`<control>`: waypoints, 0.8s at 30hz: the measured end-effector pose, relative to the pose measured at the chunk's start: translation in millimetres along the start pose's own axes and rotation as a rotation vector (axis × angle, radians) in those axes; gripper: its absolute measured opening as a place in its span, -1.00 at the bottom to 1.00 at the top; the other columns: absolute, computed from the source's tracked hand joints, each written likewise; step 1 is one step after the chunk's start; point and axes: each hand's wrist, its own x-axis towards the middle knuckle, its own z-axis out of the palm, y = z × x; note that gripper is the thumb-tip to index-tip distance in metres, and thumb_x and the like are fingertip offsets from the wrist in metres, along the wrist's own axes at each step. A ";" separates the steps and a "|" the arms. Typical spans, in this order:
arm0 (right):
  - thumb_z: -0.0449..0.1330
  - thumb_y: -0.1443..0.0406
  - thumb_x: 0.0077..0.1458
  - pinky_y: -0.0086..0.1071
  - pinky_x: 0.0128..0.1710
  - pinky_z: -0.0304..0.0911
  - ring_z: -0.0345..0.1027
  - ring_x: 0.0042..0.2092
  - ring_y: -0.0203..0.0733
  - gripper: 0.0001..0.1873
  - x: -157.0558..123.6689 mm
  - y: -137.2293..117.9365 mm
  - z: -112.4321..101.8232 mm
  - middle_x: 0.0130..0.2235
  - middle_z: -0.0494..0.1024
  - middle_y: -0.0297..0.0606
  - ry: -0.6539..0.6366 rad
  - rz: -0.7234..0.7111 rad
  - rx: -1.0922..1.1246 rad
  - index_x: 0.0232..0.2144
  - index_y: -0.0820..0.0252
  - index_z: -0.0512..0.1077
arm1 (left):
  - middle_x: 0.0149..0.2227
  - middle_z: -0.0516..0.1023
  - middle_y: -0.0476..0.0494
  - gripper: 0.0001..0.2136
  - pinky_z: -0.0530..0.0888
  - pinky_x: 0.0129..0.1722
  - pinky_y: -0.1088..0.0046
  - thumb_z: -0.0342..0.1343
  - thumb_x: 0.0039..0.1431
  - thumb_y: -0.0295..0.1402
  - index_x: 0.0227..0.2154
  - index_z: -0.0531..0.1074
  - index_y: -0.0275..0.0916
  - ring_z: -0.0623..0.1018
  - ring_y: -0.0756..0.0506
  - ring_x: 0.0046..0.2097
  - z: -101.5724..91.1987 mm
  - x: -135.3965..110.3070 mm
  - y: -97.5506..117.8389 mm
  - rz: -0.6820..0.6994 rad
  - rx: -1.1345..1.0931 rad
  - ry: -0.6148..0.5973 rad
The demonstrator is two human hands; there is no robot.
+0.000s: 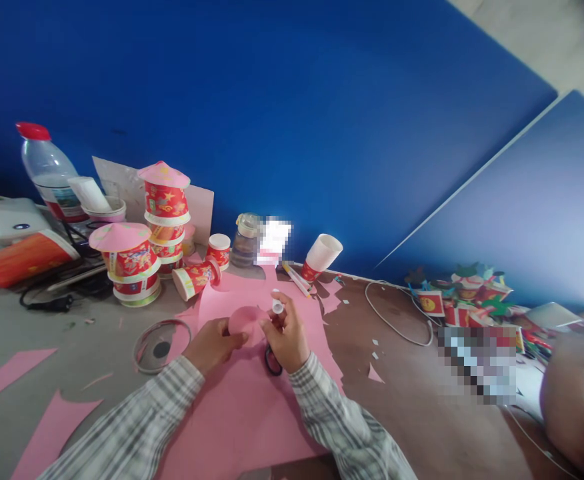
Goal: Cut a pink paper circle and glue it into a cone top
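Observation:
Over a large pink paper sheet, my left hand pinches the left edge of a round pink paper piece. The fingers of my right hand are closed at the paper's right edge. A small white cylindrical thing with a round end is also held in my right hand, by the index finger; its exact kind is unclear. Just below that hand lies a black loop, like a scissors handle, partly hidden. Both hands are close together, the paper piece between them.
Paper-cup towers with pink cone roofs stand at the left, near a water bottle. A white cup leans at the back. Pink scraps and a cable lie around. Another person's arm is at the right.

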 end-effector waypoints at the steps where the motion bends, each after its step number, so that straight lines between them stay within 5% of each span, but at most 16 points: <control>1: 0.19 0.37 -0.18 -0.56 -0.60 0.15 0.14 -0.62 -0.42 -0.50 -0.2 -1.0 0.0 -0.52 0.33 -0.50 -0.003 0.006 0.003 -0.10 0.10 0.24 | -0.95 0.17 0.18 -0.79 0.03 -0.83 0.55 0.17 -0.45 -0.25 -0.80 0.27 -0.22 0.15 0.07 -0.82 0.1 0.3 -0.6 0.016 0.007 0.011; 10: 0.23 0.33 -0.21 -0.62 -0.71 -0.02 0.03 -0.67 -0.45 -0.47 -5.5 -7.9 4.9 -0.57 0.23 -0.57 -0.102 0.077 -0.010 -0.11 0.10 0.23 | -0.95 0.18 0.18 -0.77 0.09 -0.84 0.52 0.13 -0.42 -0.17 -0.78 0.25 -0.20 0.18 0.04 -0.83 1.4 3.6 -5.3 0.074 -0.054 0.053; 24: 0.15 0.42 -0.25 -0.49 -0.56 0.29 0.39 -0.58 -0.26 -0.53 -6.4 7.7 12.8 -0.60 0.42 -0.51 -0.155 0.231 0.158 -0.18 0.09 0.27 | -0.92 0.14 0.21 -0.72 0.09 -0.84 0.53 0.07 -0.37 -0.12 -0.64 0.37 -0.25 0.15 0.06 -0.82 2.2 -0.3 3.6 0.112 -0.095 0.035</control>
